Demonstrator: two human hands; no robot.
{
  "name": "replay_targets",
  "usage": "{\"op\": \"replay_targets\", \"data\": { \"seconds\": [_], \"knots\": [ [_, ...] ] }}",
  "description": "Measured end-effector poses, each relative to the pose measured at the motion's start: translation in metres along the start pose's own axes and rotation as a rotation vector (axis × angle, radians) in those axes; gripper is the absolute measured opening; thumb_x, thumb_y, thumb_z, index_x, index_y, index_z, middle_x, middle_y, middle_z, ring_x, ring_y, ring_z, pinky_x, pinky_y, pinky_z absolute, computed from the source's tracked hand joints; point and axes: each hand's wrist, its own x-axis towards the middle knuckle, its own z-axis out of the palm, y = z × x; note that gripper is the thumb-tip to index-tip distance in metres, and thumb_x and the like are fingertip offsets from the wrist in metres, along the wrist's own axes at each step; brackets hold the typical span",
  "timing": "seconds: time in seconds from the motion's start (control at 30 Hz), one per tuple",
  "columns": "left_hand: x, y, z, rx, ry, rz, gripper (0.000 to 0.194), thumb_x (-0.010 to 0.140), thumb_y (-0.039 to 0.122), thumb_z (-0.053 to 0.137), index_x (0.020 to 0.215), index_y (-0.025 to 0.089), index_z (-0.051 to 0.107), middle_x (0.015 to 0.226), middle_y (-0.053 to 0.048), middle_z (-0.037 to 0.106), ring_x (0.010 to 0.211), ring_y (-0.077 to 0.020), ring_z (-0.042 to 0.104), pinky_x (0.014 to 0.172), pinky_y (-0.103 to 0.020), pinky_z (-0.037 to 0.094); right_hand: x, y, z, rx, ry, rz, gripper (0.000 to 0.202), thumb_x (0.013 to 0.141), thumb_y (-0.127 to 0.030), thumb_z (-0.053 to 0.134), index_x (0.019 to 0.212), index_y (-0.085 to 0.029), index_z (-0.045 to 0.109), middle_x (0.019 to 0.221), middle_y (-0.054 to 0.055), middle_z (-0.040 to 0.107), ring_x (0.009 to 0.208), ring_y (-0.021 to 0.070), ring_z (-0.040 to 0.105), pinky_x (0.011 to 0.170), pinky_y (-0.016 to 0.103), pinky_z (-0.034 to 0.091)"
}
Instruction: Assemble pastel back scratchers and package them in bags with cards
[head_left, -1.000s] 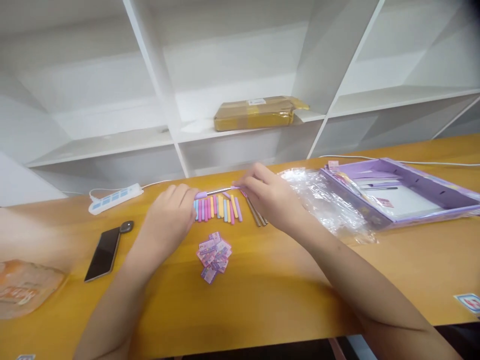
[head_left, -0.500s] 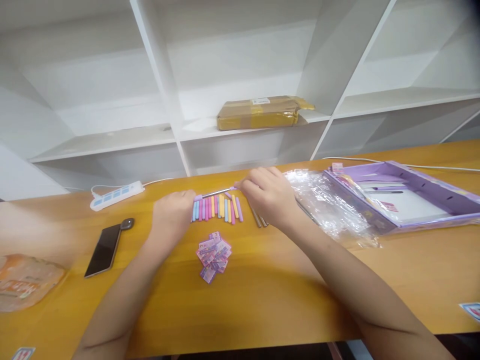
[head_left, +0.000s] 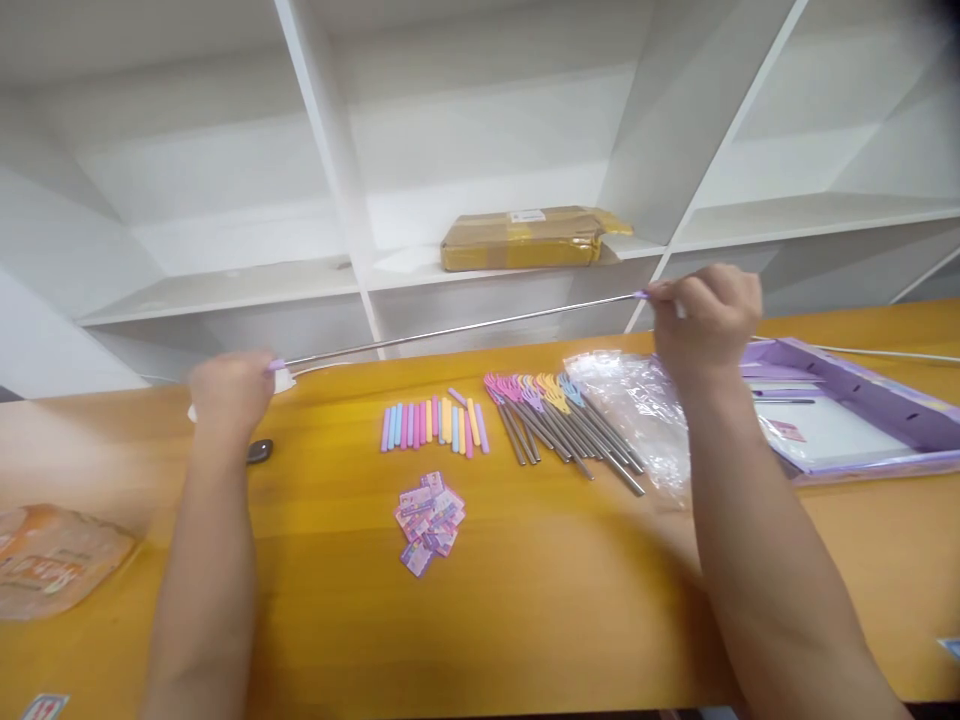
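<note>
A long thin metal rod point(head_left: 457, 328) with purple ends is stretched out above the table's back part. My left hand point(head_left: 232, 400) is closed round its left end, and my right hand point(head_left: 705, 315) is closed on the right end. Below the rod lies a row of short pink, blue, yellow and purple sticks point(head_left: 431, 425). To their right, several metal rods with colourful hand-shaped tops point(head_left: 566, 415) are spread in a bunch. A small pile of printed pink and purple cards point(head_left: 431, 520) lies nearer the front.
Clear plastic wrapping point(head_left: 630, 400) and an open purple box point(head_left: 870, 460) are at the right. A dark mouse point(head_left: 259, 451) and an orange bag point(head_left: 60, 560) are at left. A taped carton point(head_left: 525, 242) sits on the white shelf.
My hands have moved far apart and upward, the right one to the right and the left one to the left. The rod between them is much longer. The bunch of metal rods is uncovered.
</note>
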Motion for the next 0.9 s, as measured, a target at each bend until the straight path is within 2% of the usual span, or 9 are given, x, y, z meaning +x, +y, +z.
{"op": "replay_targets", "data": {
  "seconds": [0.1, 0.17, 0.27, 0.4, 0.6, 0.7, 0.8, 0.9],
  "knots": [
    [-0.001, -0.02, 0.002, -0.04, 0.057, 0.03, 0.034, 0.102, 0.026, 0.04, 0.079, 0.019, 0.065, 0.076, -0.001, 0.06, 0.075, -0.0169, 0.057, 0.062, -0.029, 0.029, 0.004, 0.027, -0.007, -0.064, -0.049, 0.076, 0.041, 0.106, -0.052, 0.049, 0.075, -0.028, 0.054, 0.094, 0.017, 0.066, 0.1, 0.0285, 0.055, 0.1, 0.042, 0.034],
    [-0.001, -0.024, 0.004, -0.065, 0.073, 0.031, 0.034, 0.102, 0.026, 0.042, 0.074, 0.019, 0.06, 0.071, 0.0, 0.055, 0.072, -0.0152, 0.054, 0.063, -0.029, 0.027, 0.004, 0.032, -0.01, -0.067, -0.074, 0.072, 0.037, 0.104, -0.053, 0.052, 0.079, -0.027, 0.058, 0.097, 0.018, 0.068, 0.102, 0.029, 0.057, 0.1, 0.041, 0.036],
    [-0.003, -0.023, 0.004, -0.045, 0.043, 0.021, 0.032, 0.101, 0.027, 0.046, 0.074, 0.019, 0.06, 0.071, -0.001, 0.057, 0.071, -0.0163, 0.052, 0.063, -0.03, 0.026, 0.003, 0.027, -0.013, 0.019, -0.064, 0.029, 0.033, 0.102, -0.054, 0.058, 0.088, -0.026, 0.066, 0.101, 0.017, 0.07, 0.101, 0.0275, 0.059, 0.096, 0.039, 0.041],
    [-0.006, -0.02, 0.0, 0.026, 0.014, 0.07, 0.036, 0.103, 0.025, 0.039, 0.078, 0.019, 0.064, 0.074, -0.001, 0.061, 0.071, -0.0159, 0.054, 0.063, -0.029, 0.029, 0.002, 0.019, -0.021, 0.134, -0.075, -0.012, 0.027, 0.098, -0.051, 0.066, 0.092, -0.025, 0.068, 0.105, 0.015, 0.072, 0.1, 0.0258, 0.062, 0.094, 0.038, 0.046],
    [-0.008, -0.02, -0.005, -0.018, 0.025, 0.044, 0.035, 0.101, 0.026, 0.041, 0.077, 0.021, 0.066, 0.068, 0.001, 0.058, 0.066, -0.0141, 0.055, 0.062, -0.029, 0.027, 0.004, 0.016, -0.037, 0.191, -0.153, 0.132, 0.022, 0.089, -0.038, 0.084, 0.093, -0.026, 0.066, 0.111, 0.013, 0.073, 0.088, 0.0209, 0.068, 0.086, 0.034, 0.051],
    [-0.007, -0.019, -0.003, 0.008, -0.005, 0.038, 0.036, 0.102, 0.025, 0.04, 0.077, 0.021, 0.066, 0.069, -0.001, 0.061, 0.068, -0.0162, 0.057, 0.062, -0.03, 0.029, 0.009, 0.011, -0.044, 0.116, -0.152, 0.234, 0.019, 0.088, -0.028, 0.084, 0.092, -0.025, 0.066, 0.104, 0.009, 0.074, 0.085, 0.0189, 0.068, 0.088, 0.032, 0.051],
    [-0.004, -0.016, -0.002, 0.025, -0.044, 0.024, 0.033, 0.1, 0.024, 0.043, 0.076, 0.021, 0.066, 0.073, -0.005, 0.067, 0.07, -0.0193, 0.062, 0.061, -0.032, 0.029, 0.013, 0.007, -0.049, 0.034, -0.221, 0.328, 0.016, 0.09, -0.021, 0.081, 0.099, -0.024, 0.068, 0.087, 0.004, 0.073, 0.082, 0.0172, 0.07, 0.092, 0.032, 0.049],
    [-0.003, -0.014, -0.003, 0.026, -0.069, 0.004, 0.03, 0.097, 0.023, 0.047, 0.076, 0.02, 0.068, 0.076, -0.009, 0.071, 0.072, -0.0228, 0.066, 0.061, -0.033, 0.029, 0.013, 0.005, -0.052, -0.01, -0.259, 0.339, 0.018, 0.092, -0.02, 0.078, 0.109, -0.025, 0.072, 0.082, 0.004, 0.073, 0.085, 0.0177, 0.071, 0.094, 0.031, 0.048]
  ]
}}
